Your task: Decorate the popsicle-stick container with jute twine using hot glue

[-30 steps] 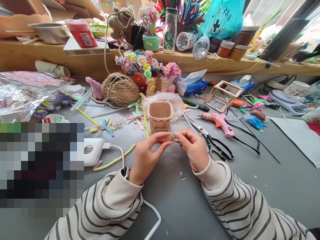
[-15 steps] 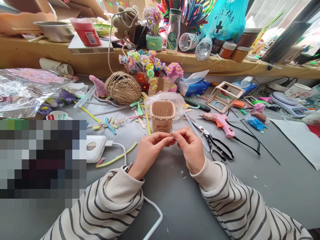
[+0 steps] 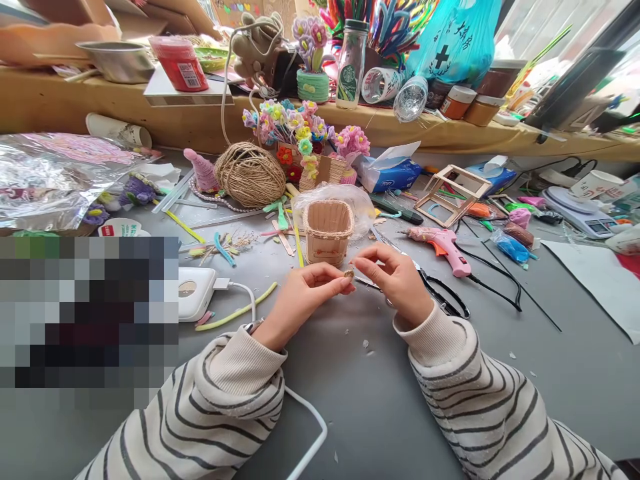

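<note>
Small tan piece (image 3: 349,273), pinched in the fingertips of the left hand (image 3: 303,297), seemingly to leave its edge reachable for the right hand (image 3: 396,279) just beside, whose grip is unclear.

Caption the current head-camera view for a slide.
Left hand pinches a tiny tan piece in front of a wood-slat basket; right hand close by, pink hot-glue gun farther right.

Grey table (image 3: 380,413) beneath twine ball (image 3: 250,175), glue gun (image 3: 453,251)
</note>
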Demonstrator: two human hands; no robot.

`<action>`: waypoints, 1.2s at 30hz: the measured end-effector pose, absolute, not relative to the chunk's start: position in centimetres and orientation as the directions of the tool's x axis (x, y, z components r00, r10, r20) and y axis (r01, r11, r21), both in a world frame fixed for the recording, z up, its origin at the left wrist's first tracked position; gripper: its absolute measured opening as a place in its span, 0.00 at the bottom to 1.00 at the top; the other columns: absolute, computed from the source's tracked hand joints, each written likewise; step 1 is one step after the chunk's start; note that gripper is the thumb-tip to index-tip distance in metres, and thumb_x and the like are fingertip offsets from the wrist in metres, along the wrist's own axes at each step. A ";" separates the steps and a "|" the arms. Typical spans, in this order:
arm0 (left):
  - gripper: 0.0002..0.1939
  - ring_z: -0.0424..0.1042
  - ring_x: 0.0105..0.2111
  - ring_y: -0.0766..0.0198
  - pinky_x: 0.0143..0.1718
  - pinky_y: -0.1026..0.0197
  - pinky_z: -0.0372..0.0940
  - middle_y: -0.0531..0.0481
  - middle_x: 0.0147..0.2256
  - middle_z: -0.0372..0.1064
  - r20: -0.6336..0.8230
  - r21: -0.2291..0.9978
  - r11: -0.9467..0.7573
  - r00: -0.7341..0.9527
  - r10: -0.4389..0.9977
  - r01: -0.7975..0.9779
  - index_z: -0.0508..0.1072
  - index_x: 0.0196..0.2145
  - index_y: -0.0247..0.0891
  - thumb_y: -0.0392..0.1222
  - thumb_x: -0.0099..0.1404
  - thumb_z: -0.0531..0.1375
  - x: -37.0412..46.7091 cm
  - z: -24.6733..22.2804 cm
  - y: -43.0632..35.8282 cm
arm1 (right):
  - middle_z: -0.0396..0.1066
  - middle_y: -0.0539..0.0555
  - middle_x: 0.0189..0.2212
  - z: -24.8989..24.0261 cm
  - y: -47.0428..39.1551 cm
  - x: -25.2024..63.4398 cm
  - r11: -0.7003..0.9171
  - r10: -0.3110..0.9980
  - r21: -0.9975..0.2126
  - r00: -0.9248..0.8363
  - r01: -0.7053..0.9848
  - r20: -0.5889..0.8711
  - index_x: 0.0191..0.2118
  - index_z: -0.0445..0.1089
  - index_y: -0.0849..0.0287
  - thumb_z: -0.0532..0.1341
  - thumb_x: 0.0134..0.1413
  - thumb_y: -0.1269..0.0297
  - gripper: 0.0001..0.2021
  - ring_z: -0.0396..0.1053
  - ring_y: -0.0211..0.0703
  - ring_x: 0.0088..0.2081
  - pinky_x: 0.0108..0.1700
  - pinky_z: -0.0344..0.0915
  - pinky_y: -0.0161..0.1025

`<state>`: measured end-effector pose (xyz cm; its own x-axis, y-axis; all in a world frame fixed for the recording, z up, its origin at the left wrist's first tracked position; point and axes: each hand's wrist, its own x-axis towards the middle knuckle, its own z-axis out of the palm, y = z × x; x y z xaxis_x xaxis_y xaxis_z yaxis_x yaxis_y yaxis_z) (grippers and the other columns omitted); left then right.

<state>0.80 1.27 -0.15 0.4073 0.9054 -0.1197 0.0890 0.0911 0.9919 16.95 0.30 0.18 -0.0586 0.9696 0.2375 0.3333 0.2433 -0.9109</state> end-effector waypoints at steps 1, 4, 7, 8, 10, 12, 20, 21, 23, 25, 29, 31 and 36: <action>0.09 0.72 0.31 0.64 0.35 0.65 0.64 0.50 0.27 0.74 -0.118 0.991 0.078 0.419 0.900 0.112 0.72 0.26 0.36 0.46 0.53 0.60 0.8 -0.1 1.3 | 0.66 0.50 0.26 0.5 0.4 17.2 0.283 0.959 -0.882 -0.114 0.378 0.259 0.27 0.69 0.59 0.60 0.47 0.58 0.09 0.62 0.35 0.29 0.30 0.60 0.34; 0.10 0.71 0.32 0.64 0.35 0.65 0.63 0.50 0.28 0.74 -0.116 0.990 0.068 0.458 0.881 0.120 0.72 0.26 0.36 0.46 0.53 0.60 0.8 -0.2 1.3 | 0.66 0.50 0.24 1.1 0.4 17.5 0.370 0.928 -0.799 -0.234 0.475 0.290 0.25 0.69 0.59 0.61 0.46 0.59 0.09 0.61 0.35 0.26 0.27 0.59 0.33; 0.10 0.72 0.32 0.63 0.35 0.65 0.63 0.50 0.28 0.74 -0.117 0.991 0.071 0.478 0.870 0.113 0.72 0.26 0.35 0.45 0.53 0.60 0.8 -0.4 1.3 | 0.65 0.50 0.23 1.1 0.5 17.5 0.393 0.918 -0.754 -0.268 0.525 0.292 0.24 0.68 0.60 0.60 0.47 0.59 0.10 0.60 0.34 0.24 0.26 0.59 0.33; 0.10 0.72 0.32 0.63 0.36 0.65 0.63 0.49 0.29 0.74 -0.119 0.990 0.070 0.477 0.871 0.119 0.73 0.27 0.35 0.45 0.53 0.60 0.8 -0.4 1.3 | 0.65 0.50 0.22 1.0 0.5 17.5 0.397 0.917 -0.745 -0.270 0.536 0.294 0.24 0.67 0.60 0.60 0.47 0.59 0.10 0.60 0.34 0.24 0.26 0.59 0.33; 0.10 0.72 0.32 0.63 0.35 0.65 0.64 0.49 0.29 0.74 -0.123 0.988 0.066 0.462 0.878 0.137 0.73 0.27 0.35 0.46 0.52 0.60 0.9 -0.3 1.3 | 0.65 0.50 0.22 0.8 0.5 17.4 0.401 0.916 -0.732 -0.253 0.551 0.311 0.23 0.67 0.60 0.60 0.48 0.61 0.09 0.60 0.33 0.23 0.26 0.59 0.33; 0.11 0.72 0.33 0.62 0.36 0.65 0.64 0.49 0.29 0.74 -0.128 0.986 0.066 0.433 0.892 0.156 0.74 0.27 0.34 0.46 0.52 0.60 0.9 -0.2 1.3 | 0.65 0.49 0.21 0.5 0.4 17.2 0.395 0.918 -0.735 -0.209 0.551 0.337 0.23 0.66 0.60 0.60 0.48 0.63 0.08 0.60 0.33 0.23 0.26 0.58 0.33; 0.12 0.72 0.34 0.60 0.37 0.64 0.64 0.49 0.30 0.75 -0.128 0.991 0.111 0.328 0.936 0.070 0.75 0.30 0.35 0.46 0.51 0.61 1.0 -0.5 1.4 | 0.69 0.51 0.21 -0.7 -0.2 15.2 0.139 0.981 -0.938 0.083 0.316 0.173 0.24 0.65 0.60 0.59 0.47 0.58 0.11 0.65 0.37 0.25 0.29 0.60 0.36; 0.12 0.72 0.34 0.61 0.37 0.64 0.64 0.49 0.29 0.75 -0.125 0.992 0.112 0.320 0.939 0.060 0.75 0.30 0.35 0.46 0.51 0.61 1.0 -0.6 1.4 | 0.69 0.51 0.21 -0.8 -0.2 14.9 0.109 0.986 -0.960 0.096 0.257 0.138 0.24 0.65 0.60 0.59 0.47 0.57 0.11 0.65 0.37 0.25 0.30 0.60 0.36; 0.11 0.72 0.34 0.62 0.37 0.65 0.64 0.49 0.29 0.75 -0.120 0.993 0.113 0.310 0.943 0.042 0.76 0.30 0.36 0.46 0.51 0.62 1.0 -0.7 1.4 | 0.69 0.50 0.21 -1.1 -0.3 14.5 0.065 0.988 -0.987 0.126 0.148 0.084 0.25 0.65 0.60 0.60 0.46 0.56 0.11 0.66 0.37 0.25 0.29 0.60 0.36; 0.11 0.72 0.33 0.62 0.37 0.65 0.64 0.49 0.29 0.75 -0.123 0.992 0.118 0.306 0.944 0.037 0.76 0.30 0.35 0.46 0.51 0.61 1.0 -0.7 1.3 | 0.69 0.49 0.21 -1.4 -0.4 14.2 0.040 0.987 -0.996 0.155 0.074 0.051 0.25 0.64 0.59 0.60 0.46 0.56 0.11 0.66 0.36 0.24 0.28 0.59 0.34; 0.12 0.73 0.33 0.61 0.36 0.64 0.65 0.48 0.29 0.75 -0.144 0.990 0.140 0.312 0.939 0.035 0.75 0.30 0.35 0.46 0.51 0.61 0.9 -0.7 1.3 | 0.68 0.49 0.21 -1.6 -0.1 14.6 0.032 0.995 -0.997 0.096 0.066 0.038 0.25 0.64 0.59 0.60 0.46 0.55 0.12 0.64 0.35 0.24 0.25 0.56 0.33; 0.12 0.73 0.33 0.62 0.36 0.65 0.65 0.49 0.29 0.75 -0.153 0.988 0.151 0.325 0.933 0.033 0.75 0.30 0.35 0.46 0.51 0.61 0.8 -0.7 1.3 | 0.67 0.48 0.21 -1.3 0.1 15.2 0.064 0.996 -0.986 0.055 0.151 0.074 0.24 0.64 0.59 0.59 0.47 0.55 0.12 0.62 0.34 0.24 0.25 0.56 0.33; 0.11 0.72 0.33 0.63 0.35 0.67 0.64 0.49 0.28 0.75 -0.136 0.989 0.103 0.356 0.925 0.109 0.75 0.29 0.35 0.46 0.52 0.60 0.8 -0.3 1.3 | 0.62 0.49 0.23 -0.5 0.8 16.8 0.315 0.948 -0.801 -0.137 0.509 0.286 0.25 0.63 0.60 0.55 0.52 0.57 0.12 0.59 0.34 0.26 0.28 0.56 0.33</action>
<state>0.77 1.30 -0.31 0.3558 0.9246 -0.1358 0.1087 0.1034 0.9887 16.80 0.75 -0.55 -0.1375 0.9484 0.2857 0.5093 0.3150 -0.8009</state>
